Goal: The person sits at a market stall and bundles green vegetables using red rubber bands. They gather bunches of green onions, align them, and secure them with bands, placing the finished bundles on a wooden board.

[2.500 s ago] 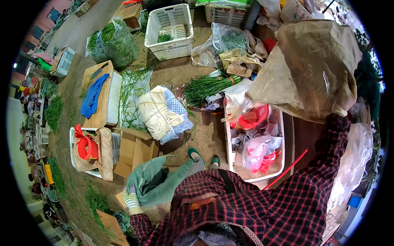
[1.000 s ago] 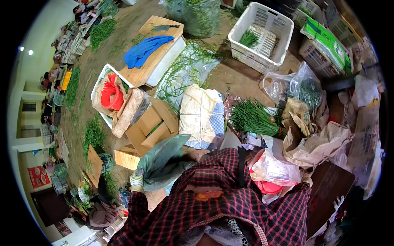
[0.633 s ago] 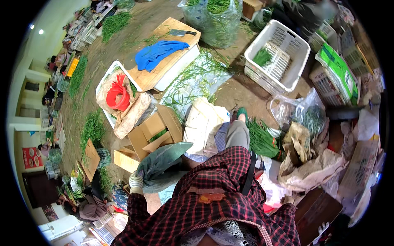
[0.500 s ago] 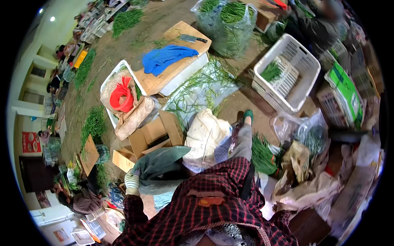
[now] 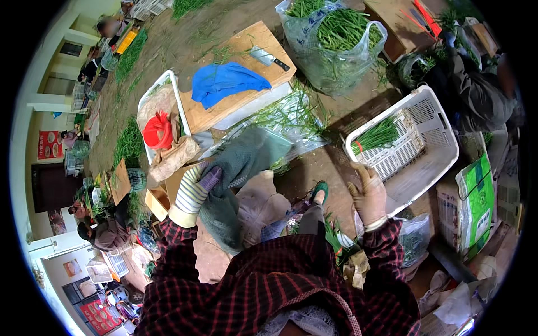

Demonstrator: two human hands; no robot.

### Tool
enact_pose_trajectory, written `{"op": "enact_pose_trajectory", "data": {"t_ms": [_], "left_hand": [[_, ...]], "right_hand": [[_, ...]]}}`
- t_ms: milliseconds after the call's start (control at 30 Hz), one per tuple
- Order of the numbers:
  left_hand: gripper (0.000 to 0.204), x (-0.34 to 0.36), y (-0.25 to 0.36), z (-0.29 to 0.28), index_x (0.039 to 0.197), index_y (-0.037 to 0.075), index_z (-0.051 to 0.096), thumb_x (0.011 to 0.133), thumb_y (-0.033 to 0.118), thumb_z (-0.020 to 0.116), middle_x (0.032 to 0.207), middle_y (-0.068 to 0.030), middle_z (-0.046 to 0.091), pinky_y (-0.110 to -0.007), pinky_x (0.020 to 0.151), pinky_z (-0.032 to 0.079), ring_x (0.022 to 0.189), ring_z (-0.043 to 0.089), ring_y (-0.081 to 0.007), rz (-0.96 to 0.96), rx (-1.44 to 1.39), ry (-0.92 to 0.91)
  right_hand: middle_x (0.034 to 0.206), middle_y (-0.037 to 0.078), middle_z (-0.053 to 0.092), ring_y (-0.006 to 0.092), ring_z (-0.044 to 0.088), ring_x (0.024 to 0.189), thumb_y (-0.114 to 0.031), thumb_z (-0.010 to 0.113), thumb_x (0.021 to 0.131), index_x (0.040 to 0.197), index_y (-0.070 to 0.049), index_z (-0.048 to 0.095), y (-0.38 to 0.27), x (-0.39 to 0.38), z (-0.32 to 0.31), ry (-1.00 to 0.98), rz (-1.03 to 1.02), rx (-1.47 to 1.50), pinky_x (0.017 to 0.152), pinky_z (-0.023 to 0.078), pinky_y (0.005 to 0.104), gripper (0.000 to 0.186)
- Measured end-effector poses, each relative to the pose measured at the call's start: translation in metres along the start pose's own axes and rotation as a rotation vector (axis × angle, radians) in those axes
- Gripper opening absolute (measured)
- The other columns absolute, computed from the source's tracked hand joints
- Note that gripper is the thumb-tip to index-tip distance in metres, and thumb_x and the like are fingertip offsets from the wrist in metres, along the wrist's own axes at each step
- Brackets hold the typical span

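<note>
My left hand (image 5: 191, 190) wears a striped glove and is closed on a green woven sack (image 5: 230, 185), lifted over the cardboard box (image 5: 175, 182) and a cream cloth bundle (image 5: 260, 204). My right hand (image 5: 367, 193), in a beige glove, has its fingers apart and loosely curled with nothing in them, by the near left corner of a white plastic crate (image 5: 417, 185). A banded bundle of green stems (image 5: 372, 137) lies in that crate. My green-shoed foot (image 5: 319, 192) stands on the floor between my hands.
A wooden board (image 5: 246, 42) bears a cleaver (image 5: 262, 56) and blue cloth (image 5: 227, 84). Left of it, a white crate (image 5: 152, 89) holds red strapping (image 5: 159, 131). A bag of greens (image 5: 330, 56) stands behind. A crouching co-worker (image 5: 476, 95) is at upper right. Green-wrapped stack (image 5: 473, 204) stands right.
My left hand has raised the sack forward. My right hand has left the brown burlap it held earlier and moved toward the crate, which now appears closer as my view shifted.
</note>
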State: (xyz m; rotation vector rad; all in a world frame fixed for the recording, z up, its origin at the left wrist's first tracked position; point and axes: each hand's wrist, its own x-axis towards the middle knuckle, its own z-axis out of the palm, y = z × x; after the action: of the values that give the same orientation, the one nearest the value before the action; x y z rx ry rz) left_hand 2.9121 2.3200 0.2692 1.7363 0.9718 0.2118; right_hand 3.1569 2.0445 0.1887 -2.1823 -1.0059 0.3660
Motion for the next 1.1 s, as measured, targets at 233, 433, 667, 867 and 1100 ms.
{"op": "enact_pose_trajectory", "data": {"t_ms": [233, 433, 667, 867, 1100], "left_hand": [[0.02, -0.002, 0.087, 0.019, 0.1, -0.001, 0.061, 0.087, 0.014, 0.06, 0.083, 0.0003, 0.061, -0.022, 0.07, 0.045, 0.078, 0.053, -0.0062, -0.102, -0.152, -0.059], [0.026, 0.009, 0.053, -0.029, 0.103, 0.001, 0.061, 0.078, 0.004, 0.065, 0.094, -0.0115, 0.063, -0.029, 0.081, 0.047, 0.086, 0.06, -0.0196, 0.218, 0.302, 0.409], [0.066, -0.055, 0.044, 0.049, 0.124, 0.0, 0.042, 0.066, 0.004, 0.074, 0.109, -0.0149, 0.055, -0.037, 0.088, 0.045, 0.098, 0.055, -0.0293, 0.235, 0.22, 0.946], [0.086, -0.015, -0.083, 0.071, 0.127, 0.0, 0.033, 0.057, 0.021, 0.079, 0.124, -0.0226, 0.04, -0.044, 0.097, 0.036, 0.116, 0.04, -0.0392, -0.094, 0.526, 1.125], [0.044, -0.076, -0.265, 0.053, 0.121, 0.008, 0.044, 0.08, 0.016, 0.059, 0.116, -0.0106, 0.052, -0.034, 0.086, 0.044, 0.104, 0.05, -0.0232, -0.527, -0.071, 1.308]], "right_hand": [[0.111, 0.017, 0.053, 0.0336, 0.05, 0.108, -0.014, 0.075, 0.06, 0.124, -0.012, 0.045, -0.091, 0.094, 0.021, -0.168, -0.568, 0.053, 0.092, 0.041, 0.0419, 0.071], [0.09, 0.007, 0.066, 0.0129, 0.058, 0.078, -0.012, 0.065, 0.08, 0.108, -0.003, 0.061, -0.091, 0.108, 0.041, -0.436, -0.104, 0.655, 0.075, 0.047, 0.0283, 0.029], [0.089, 0.019, 0.063, 0.0352, 0.061, 0.082, -0.013, 0.064, 0.078, 0.101, -0.007, 0.064, -0.148, 0.149, 0.06, -0.269, -0.369, 0.429, 0.069, 0.049, 0.0361, 0.023], [0.092, 0.018, 0.065, 0.0251, 0.064, 0.08, -0.002, 0.066, 0.073, 0.098, 0.0, 0.065, -0.188, 0.146, 0.055, -0.288, -0.421, 0.6, 0.071, 0.049, 0.0294, 0.025], [0.083, 0.007, 0.064, 0.012, 0.056, 0.073, -0.007, 0.067, 0.079, 0.093, 0.005, 0.063, -0.219, 0.151, -0.014, -0.255, -0.308, 0.894, 0.069, 0.044, 0.0243, 0.019]]}}
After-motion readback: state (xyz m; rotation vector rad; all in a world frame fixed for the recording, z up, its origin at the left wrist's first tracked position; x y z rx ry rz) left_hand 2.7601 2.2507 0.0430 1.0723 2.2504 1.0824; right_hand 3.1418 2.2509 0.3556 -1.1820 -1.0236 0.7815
